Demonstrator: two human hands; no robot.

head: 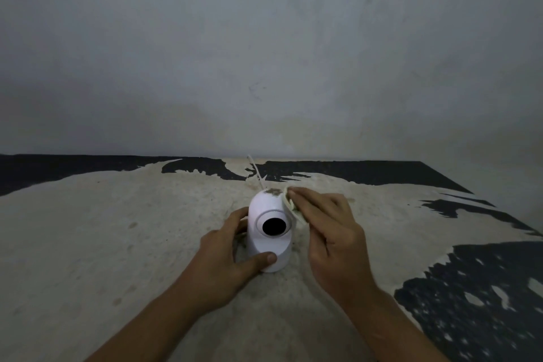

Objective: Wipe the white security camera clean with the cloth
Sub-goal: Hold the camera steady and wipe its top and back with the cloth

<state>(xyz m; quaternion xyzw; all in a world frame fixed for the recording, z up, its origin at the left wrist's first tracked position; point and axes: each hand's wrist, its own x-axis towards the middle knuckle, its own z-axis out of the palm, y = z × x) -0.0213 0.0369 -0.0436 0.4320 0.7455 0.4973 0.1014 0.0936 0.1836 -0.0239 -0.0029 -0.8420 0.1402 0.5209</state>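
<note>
Now your left hand (pixel 226 256) wraps the base of the white security camera (pixel 269 226), thumb across its front and fingers curled behind, and it stands upright on the worn tabletop (pixel 117 244) just in front of you. Your right hand (pixel 329 229) pinches the small pale cloth (pixel 291 206) against the upper right of the head, right beside a brownish smear of dirt (pixel 271 191) on the crown. Keep the base pinned and draw the cloth over that smear with short strokes, turning to a clean fold. A thin white cable (pixel 256 172) runs off behind. Black coating has peeled from most of the surface; a plain grey wall (pixel 264 53) rises beyond in dim light.
</note>
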